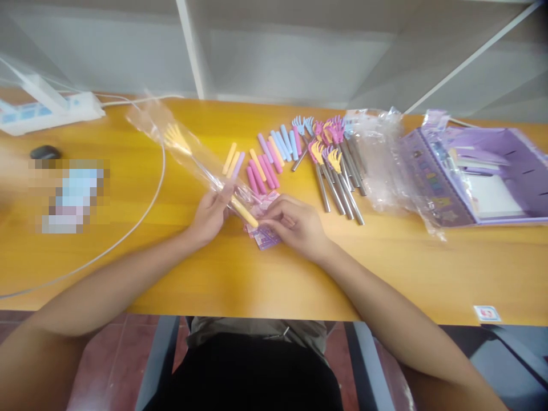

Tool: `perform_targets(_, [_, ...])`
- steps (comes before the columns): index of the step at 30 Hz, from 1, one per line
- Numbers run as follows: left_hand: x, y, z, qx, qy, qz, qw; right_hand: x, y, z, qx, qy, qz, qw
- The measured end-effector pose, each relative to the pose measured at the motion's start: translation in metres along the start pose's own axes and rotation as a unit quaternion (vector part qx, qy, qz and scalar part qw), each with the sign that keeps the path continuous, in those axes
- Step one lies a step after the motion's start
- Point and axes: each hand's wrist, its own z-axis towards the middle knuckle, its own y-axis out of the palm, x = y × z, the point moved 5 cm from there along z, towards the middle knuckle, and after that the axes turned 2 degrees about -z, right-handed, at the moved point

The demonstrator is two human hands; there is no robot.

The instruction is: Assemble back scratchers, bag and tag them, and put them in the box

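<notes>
A yellow back scratcher [245,212] with a claw-shaped head and metal rod lies slantwise inside a clear plastic bag [201,157]. My left hand [213,212] is closed around its middle, thumb on top. My right hand [295,225] pinches at the bag's lower end, by the tip of the yellow handle; the fingertips are partly hidden. Beneath the hands lie pink and purple printed cards [269,238]. Just beyond them are several foam-like sleeves [261,174] in pink, yellow, blue and purple. More back scratchers [338,182] with bare metal rods lie to the right.
Clear plastic bags [379,160] are heaped beside a purple box [466,211] at the right. On the left are a power strip [51,114], a black mouse [45,152] and a blurred-out phone-like object [77,194]. A white cable [158,188] curves across the table.
</notes>
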Motion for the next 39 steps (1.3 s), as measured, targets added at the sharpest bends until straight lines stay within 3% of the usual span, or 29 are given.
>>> perform_targets(5, [0.005,0.0,0.005,0.026,-0.007,-0.023,0.999,0.018,0.004,-0.001,-0.01,0.084,0.082,0.993])
perform_targets(11, [0.004,-0.001,0.004,0.042,0.006,-0.033,0.999,0.028,0.015,-0.004,-0.033,0.206,0.275,0.939])
perform_targets(14, [0.002,-0.001,0.004,0.044,-0.008,-0.028,0.999,0.025,0.012,-0.003,-0.018,0.205,0.282,0.937])
perform_targets(19, [-0.006,-0.002,0.004,0.001,-0.038,-0.011,0.999,0.025,0.01,-0.003,-0.014,0.213,0.243,0.946])
perform_targets(29, [-0.016,-0.016,0.005,0.001,-0.046,0.089,0.995,0.028,0.014,-0.007,-0.007,0.227,0.243,0.943])
perform_targets(35, [-0.004,-0.007,0.003,-0.005,-0.023,0.125,0.992,0.027,0.016,-0.008,-0.003,0.257,0.264,0.93])
perform_targets(39, [-0.002,-0.006,-0.001,0.031,0.013,0.129,0.991,0.028,0.016,-0.006,0.002,0.268,0.275,0.923])
